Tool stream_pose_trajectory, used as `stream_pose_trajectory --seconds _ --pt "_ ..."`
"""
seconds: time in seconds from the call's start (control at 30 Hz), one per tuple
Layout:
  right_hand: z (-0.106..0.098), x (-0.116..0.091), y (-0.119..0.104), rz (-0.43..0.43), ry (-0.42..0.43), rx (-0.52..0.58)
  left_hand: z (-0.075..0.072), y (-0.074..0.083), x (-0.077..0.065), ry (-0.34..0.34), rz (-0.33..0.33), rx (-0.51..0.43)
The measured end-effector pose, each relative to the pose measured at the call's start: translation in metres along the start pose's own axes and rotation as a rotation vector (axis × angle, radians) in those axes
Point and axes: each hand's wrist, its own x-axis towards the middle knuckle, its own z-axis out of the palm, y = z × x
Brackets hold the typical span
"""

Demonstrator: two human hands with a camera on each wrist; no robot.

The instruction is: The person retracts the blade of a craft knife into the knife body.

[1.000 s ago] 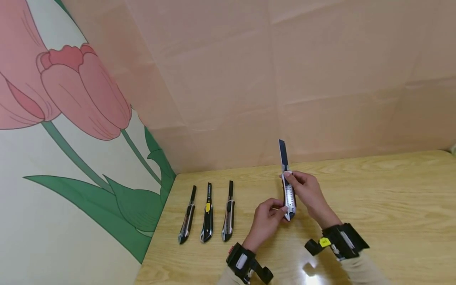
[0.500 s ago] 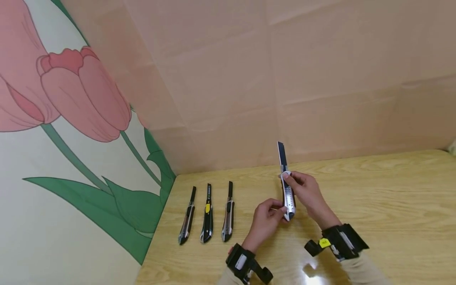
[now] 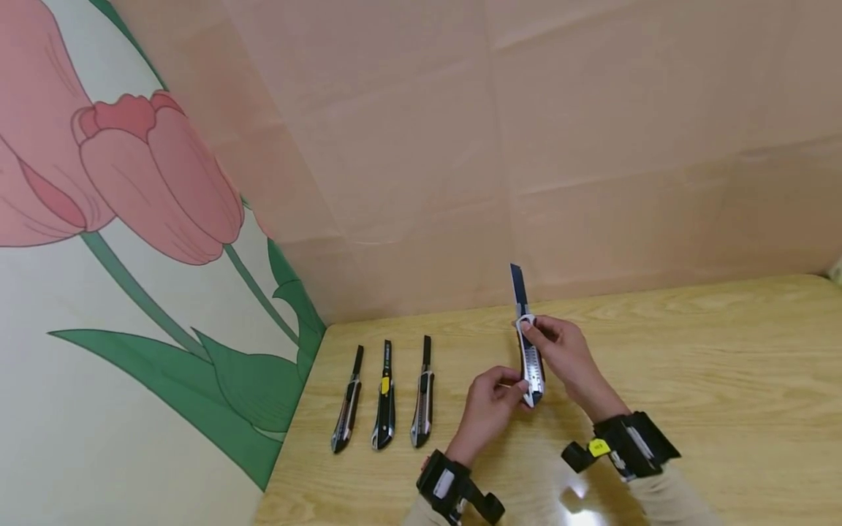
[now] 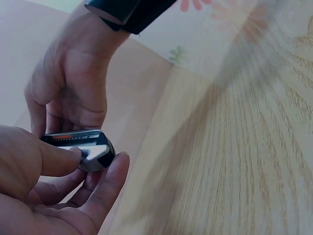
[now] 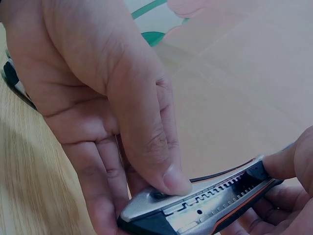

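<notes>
In the head view both hands hold a silver and black snap-off utility knife, its dark blade extended and tipped away from the person. The left hand pinches the butt end between thumb and fingers. Higher up, near the slider, the right hand grips the handle. The right wrist view shows the knife's toothed channel close up, with the right thumb at the dark slider and the left thumb pressing near the butt. From the left wrist view, the butt appears end-on; the blade is hidden.
Three more utility knives lie side by side on the wooden table: a left one, a middle one with a yellow slider, and a right one. A tan cloth hangs behind, a tulip-patterned panel at left.
The held knife's blade tip has dropped slightly and shifted a little left in the head view. Both hands keep their hold; the three lying knives remain in place.
</notes>
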Motion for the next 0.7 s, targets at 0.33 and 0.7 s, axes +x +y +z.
stream_pose_trajectory --seconds 0.33,0.7 --pt "-0.0003 0.0006 0.0009 0.0 -0.022 0.001 0.0008 0.0011 -0.0008 0.01 -0.029 -0.029" --pt "-0.0016 0.0019 0.002 0.0 -0.039 0.002 0.0016 -0.001 0.0006 0.02 -0.039 -0.04"
